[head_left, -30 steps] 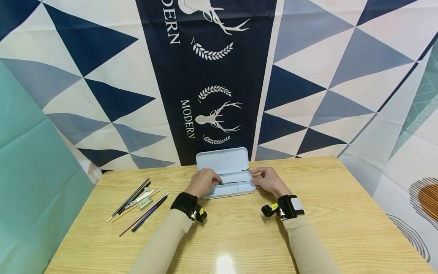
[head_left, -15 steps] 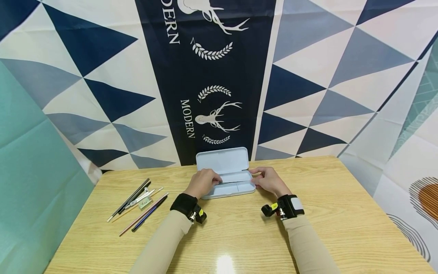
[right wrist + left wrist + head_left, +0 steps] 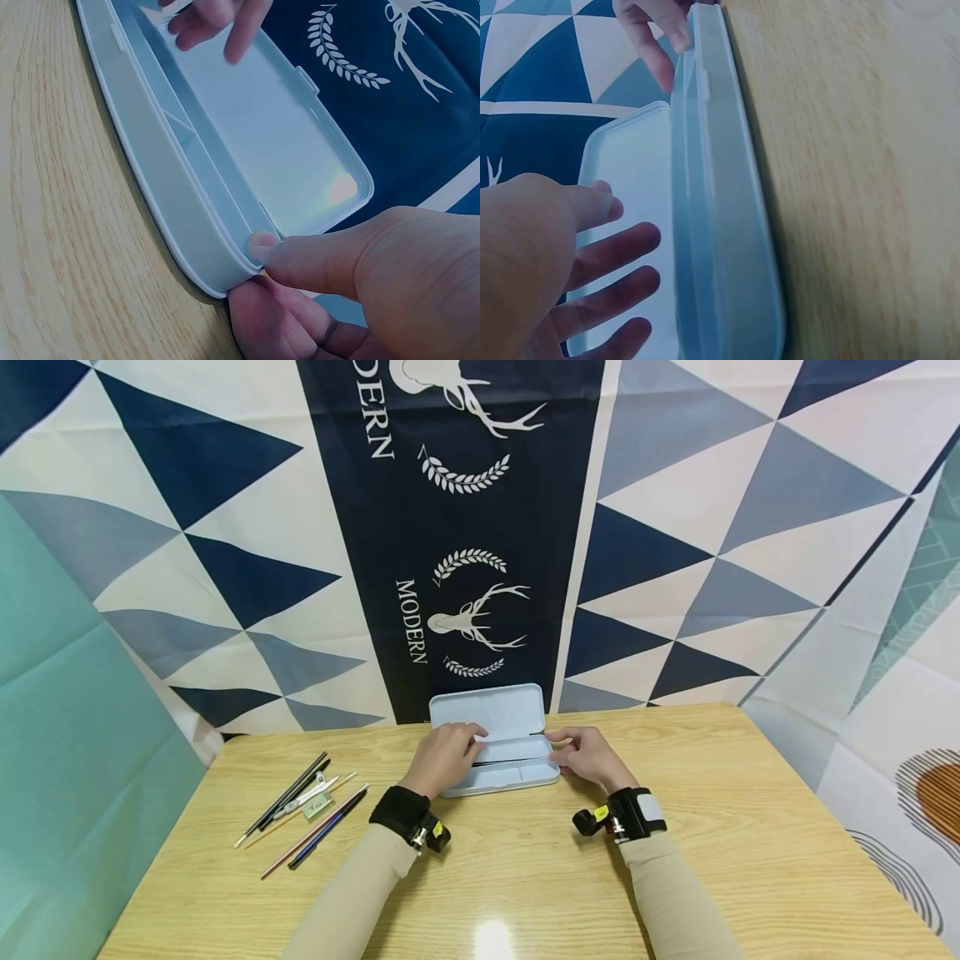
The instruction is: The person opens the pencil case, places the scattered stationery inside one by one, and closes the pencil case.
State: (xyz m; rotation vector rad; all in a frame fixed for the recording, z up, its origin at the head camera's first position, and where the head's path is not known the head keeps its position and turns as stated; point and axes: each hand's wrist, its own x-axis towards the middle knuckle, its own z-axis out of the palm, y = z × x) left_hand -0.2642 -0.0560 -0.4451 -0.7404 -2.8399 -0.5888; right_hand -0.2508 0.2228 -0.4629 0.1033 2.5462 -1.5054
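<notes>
A light blue pencil case (image 3: pixel 504 775) stands at the table's back edge, its lid (image 3: pixel 491 712) raised behind it. Inside are long compartments, and a small divider (image 3: pixel 178 124) crosses the front one. My left hand (image 3: pixel 444 758) hovers over the left part of the case, hiding that end in the head view. Its fingers (image 3: pixel 619 255) are spread and hold nothing in the left wrist view. At the right end, my right hand (image 3: pixel 588 754) pinches the case wall, thumb (image 3: pixel 300 259) on the inner side and fingers outside.
To the left on the wooden table (image 3: pixel 510 868) lie several pens and pencils, among them a red pencil (image 3: pixel 315 832) and a blue pen (image 3: pixel 327 829). A small greenish block (image 3: pixel 317 807) and a white compass-like tool (image 3: pixel 306 797) lie among them. Patterned cloth (image 3: pixel 480 527) hangs behind the table.
My left hand has lifted a little from the case's inner tray and its fingers have spread. The right hand keeps its pinch on the right end; the case has stayed put.
</notes>
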